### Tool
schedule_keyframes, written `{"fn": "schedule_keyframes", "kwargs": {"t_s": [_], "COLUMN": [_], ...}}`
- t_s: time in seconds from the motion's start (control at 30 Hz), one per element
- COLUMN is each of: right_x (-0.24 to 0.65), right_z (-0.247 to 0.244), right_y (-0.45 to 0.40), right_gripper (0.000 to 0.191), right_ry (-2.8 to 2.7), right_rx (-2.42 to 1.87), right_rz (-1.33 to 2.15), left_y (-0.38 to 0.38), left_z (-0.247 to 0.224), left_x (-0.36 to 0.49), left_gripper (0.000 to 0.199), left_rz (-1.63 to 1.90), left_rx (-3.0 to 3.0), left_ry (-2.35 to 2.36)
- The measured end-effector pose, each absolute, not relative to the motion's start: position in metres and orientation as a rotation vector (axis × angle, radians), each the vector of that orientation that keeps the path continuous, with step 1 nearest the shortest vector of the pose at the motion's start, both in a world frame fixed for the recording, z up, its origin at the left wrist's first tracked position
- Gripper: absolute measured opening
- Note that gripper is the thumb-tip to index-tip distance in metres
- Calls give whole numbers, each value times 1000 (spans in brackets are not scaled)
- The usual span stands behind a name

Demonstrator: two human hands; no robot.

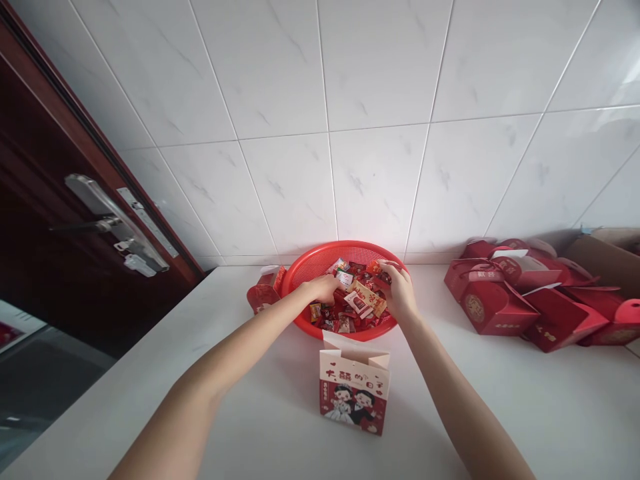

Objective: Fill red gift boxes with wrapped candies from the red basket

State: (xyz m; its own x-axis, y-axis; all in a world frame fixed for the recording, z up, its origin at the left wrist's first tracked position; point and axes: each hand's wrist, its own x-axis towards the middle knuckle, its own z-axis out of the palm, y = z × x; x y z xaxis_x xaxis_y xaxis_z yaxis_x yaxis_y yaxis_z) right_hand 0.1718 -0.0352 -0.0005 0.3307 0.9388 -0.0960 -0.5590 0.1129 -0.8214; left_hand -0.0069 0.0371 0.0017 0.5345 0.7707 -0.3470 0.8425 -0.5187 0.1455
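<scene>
Marbled wall tiles [285, 193], white tabletop [250, 407]: left hand [326, 288] and right hand [401, 293] delve into the perforated red basket [313, 262], grips I can't tell!

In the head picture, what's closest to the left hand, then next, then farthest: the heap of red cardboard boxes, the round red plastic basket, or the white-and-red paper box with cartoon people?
1. Round red plastic basket: the left hand reaches inside it.
2. White-and-red paper box with cartoon people: just in front of the basket.
3. Heap of red cardboard boxes: off to the right.
</scene>
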Motion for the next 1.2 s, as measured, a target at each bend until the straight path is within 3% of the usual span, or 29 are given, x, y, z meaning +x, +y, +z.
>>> {"fn": "schedule_keyframes", "kwargs": {"t_s": [0.47,0.77,1.2], "right_x": [172,171,173], "right_z": [2,1,-4], "right_y": [-37,-36,-33], "right_gripper": [12,12,13], "right_ry": [-533,-537,-569], "right_rx": [-879,-898,-889], "right_rz": [1226,1219,1222], "left_y": [42,45,48], "left_z": [-7,-14,-14], "left_x": [-19,-24,-29], "left_gripper": [40,70,46], "left_rz": [-321,-306,-162], "left_rx": [2416,2361,2289], "left_ry": [1464,1463,1373]}}
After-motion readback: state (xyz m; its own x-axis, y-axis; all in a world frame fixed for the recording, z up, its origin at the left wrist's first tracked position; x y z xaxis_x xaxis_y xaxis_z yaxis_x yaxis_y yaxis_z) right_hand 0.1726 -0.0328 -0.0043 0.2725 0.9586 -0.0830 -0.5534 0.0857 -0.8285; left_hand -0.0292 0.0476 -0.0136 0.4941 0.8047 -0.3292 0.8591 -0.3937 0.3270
